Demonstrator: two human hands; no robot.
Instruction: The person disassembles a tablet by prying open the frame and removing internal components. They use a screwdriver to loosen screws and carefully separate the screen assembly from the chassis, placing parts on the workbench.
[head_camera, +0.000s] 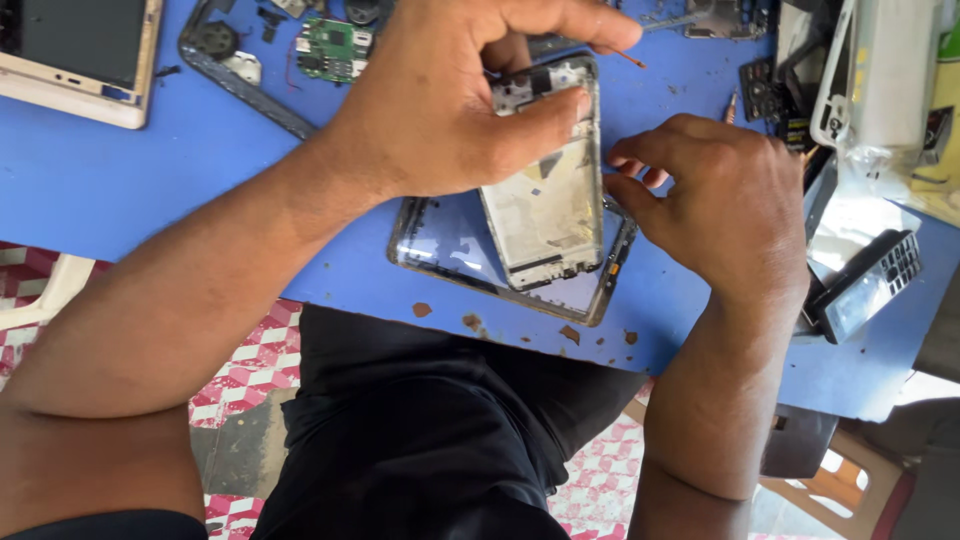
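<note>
An opened phone chassis (548, 190), its pale metal inner plate facing up, stands tilted over the near middle of the blue bench (120, 170), its lower end resting on a detached dark-rimmed transparent panel (440, 245) that lies flat beneath it. The left hand (450, 100) has its grip closed on the chassis's upper end, thumb pressed across the face and fingers curled behind the top edge. The right hand (725, 205) sits just beside the chassis's right edge with fingers bent inward; whether its grip has hold of anything cannot be told, since the fingertips are hidden behind the hand. Outward to the far left, a white-framed tablet (75, 55) lies at the bench corner, and near it a dark curved frame strip (240, 85) and a small green circuit board (335, 48). At the right end, a white device in clear plastic wrapping (875, 90) stands above a black keypad handset (870, 285) that rests at the bench's right rim. The near edge of the bench shows chipped brown patches (470, 322) just below the panel. Open blue surface remains between the tablet and the left forearm; the right end is crowded. Below the bench edge, a red-and-white patterned floor (250, 365) is visible.
</note>
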